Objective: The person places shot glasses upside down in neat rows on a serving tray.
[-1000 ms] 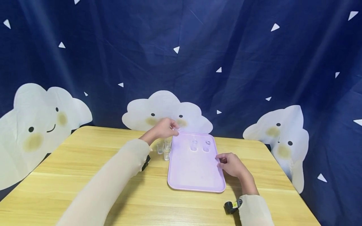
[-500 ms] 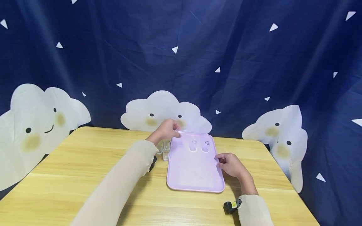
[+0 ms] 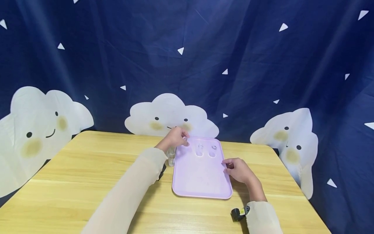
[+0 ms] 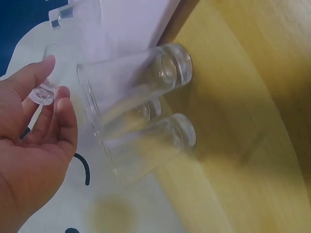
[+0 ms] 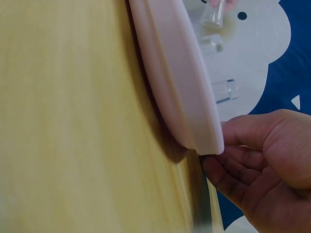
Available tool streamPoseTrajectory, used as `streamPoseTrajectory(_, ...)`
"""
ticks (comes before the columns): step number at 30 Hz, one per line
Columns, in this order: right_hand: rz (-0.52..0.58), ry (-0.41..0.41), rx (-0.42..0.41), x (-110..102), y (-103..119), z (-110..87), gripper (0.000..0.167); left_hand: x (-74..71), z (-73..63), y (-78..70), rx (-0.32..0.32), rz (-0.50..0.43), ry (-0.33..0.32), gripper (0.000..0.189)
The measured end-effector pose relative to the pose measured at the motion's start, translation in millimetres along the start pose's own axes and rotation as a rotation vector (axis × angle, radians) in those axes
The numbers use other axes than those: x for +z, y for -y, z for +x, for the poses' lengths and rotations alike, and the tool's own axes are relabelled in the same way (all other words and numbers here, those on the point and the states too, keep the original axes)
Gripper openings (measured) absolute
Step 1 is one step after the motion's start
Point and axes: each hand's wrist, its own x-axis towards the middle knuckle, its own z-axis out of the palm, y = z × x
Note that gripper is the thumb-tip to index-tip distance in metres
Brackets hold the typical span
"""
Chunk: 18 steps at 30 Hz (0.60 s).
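Note:
My left hand (image 3: pixel 176 137) is over the far left corner of the lilac tray (image 3: pixel 201 182). Between its thumb and fingers it pinches a small clear shot glass (image 4: pixel 44 92), thick base turned upward, as the left wrist view shows. Two more shot glasses (image 3: pixel 199 151) stand base up on the tray's far half. Beside the tray's left edge, clear glasses (image 4: pixel 133 77) stand rim up on the table, partly hidden by the left arm in the head view. My right hand (image 3: pixel 239 170) grips the tray's right edge (image 5: pixel 211 131), thumb and fingers on either side of the rim.
The tray lies on a light wooden table (image 3: pixel 87 182). Behind the table hangs a dark blue curtain (image 3: pixel 187 65) printed with white clouds and triangles. A black wrist camera (image 3: pixel 238 214) sits below the right hand.
My left hand has moved right and slightly nearer over the tray's corner, and the glass in it has turned from lying sideways to more upright. My right hand keeps its place on the tray.

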Motion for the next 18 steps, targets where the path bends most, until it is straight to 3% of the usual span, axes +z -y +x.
streamPoseTrajectory(7, 0.001, 0.003, 0.013, -0.3, 0.7, -0.6, 0.034, 8.3, -0.4, -1.2, -0.008, -0.037, -0.036, 0.032)
streamPoseTrajectory(18, 0.003, 0.001, 0.006, 0.6, 0.7, -1.2, 0.034, 18.6, -2.5, 1.8, 0.004, -0.009, -0.003, 0.036)
